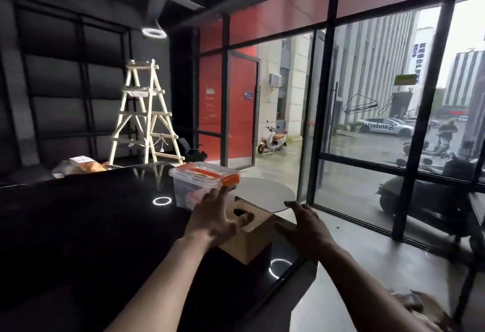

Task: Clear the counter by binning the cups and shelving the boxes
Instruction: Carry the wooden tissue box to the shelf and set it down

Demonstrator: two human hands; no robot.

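A brown cardboard box (pixel 249 240) with a dark hole in its top sits near the right edge of the glossy black counter (pixel 91 226). Behind it stands a clear plastic box (pixel 194 187) with an orange-clipped lid. My left hand (pixel 217 219) hovers over the cardboard box with fingers spread, its fingertips near the plastic box. My right hand (pixel 307 226) is open just right of the cardboard box, past the counter edge, holding nothing. No cups are in sight.
A wooden stepladder (pixel 147 114) stands behind the counter, with bags (pixel 81 166) at its foot. A round grey table (pixel 265 195) sits beyond the counter's right end. Glass walls and an open door (pixel 241 111) lie ahead; cardboard (pixel 420 308) lies on the floor at lower right.
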